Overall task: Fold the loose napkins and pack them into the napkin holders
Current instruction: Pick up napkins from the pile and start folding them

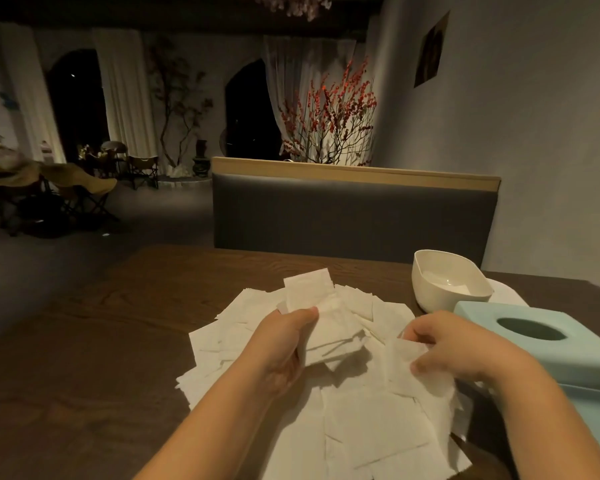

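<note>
Several loose white napkins (368, 420) lie spread in a pile on the dark wooden table (101, 341). My left hand (284, 344) grips a small bunch of napkins (326, 323) lifted above the pile, thumb on top. To the right, my right hand (461, 348) pinches the edge of a single napkin (413, 372) between thumb and fingers. A light blue napkin holder (541, 344) with an oval slot on top sits at the right. Behind it stands a white holder base (447, 282), open at the top, with some white paper inside.
A grey padded bench back (354, 213) with a wooden top rail stands across the far side of the table. A grey wall rises on the right. Folding chairs and plants stand far off in the dim room at the left.
</note>
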Action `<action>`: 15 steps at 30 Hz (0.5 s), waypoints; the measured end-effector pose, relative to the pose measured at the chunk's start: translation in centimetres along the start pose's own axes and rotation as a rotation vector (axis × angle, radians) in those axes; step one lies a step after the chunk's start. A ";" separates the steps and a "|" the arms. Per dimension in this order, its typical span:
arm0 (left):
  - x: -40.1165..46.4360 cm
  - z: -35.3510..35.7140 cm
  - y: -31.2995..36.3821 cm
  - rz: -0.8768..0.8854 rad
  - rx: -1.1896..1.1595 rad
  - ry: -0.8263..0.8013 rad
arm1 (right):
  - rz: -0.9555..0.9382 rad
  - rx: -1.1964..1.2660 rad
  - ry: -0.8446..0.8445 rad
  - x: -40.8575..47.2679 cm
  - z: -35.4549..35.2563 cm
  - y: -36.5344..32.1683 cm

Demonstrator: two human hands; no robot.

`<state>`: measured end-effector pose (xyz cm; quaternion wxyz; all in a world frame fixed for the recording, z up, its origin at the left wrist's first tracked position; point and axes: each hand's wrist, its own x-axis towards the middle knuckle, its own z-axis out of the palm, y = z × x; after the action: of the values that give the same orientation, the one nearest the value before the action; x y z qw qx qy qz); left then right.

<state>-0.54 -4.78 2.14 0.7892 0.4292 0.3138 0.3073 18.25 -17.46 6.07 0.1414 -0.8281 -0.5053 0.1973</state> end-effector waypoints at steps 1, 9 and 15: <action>-0.1 0.1 0.1 0.004 -0.003 0.007 | 0.000 0.016 0.038 -0.2 -0.2 0.0; -0.6 0.9 -0.5 0.101 0.040 -0.006 | -0.181 0.982 0.243 -1.0 -0.7 -1.4; -1.2 1.8 -1.1 0.134 0.161 -0.124 | -0.252 1.196 0.272 0.4 2.0 -3.9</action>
<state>0.30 -7.06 2.23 0.7480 0.5293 0.2585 0.3059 14.44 -15.28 5.93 0.6657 -0.5573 -0.3786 0.3208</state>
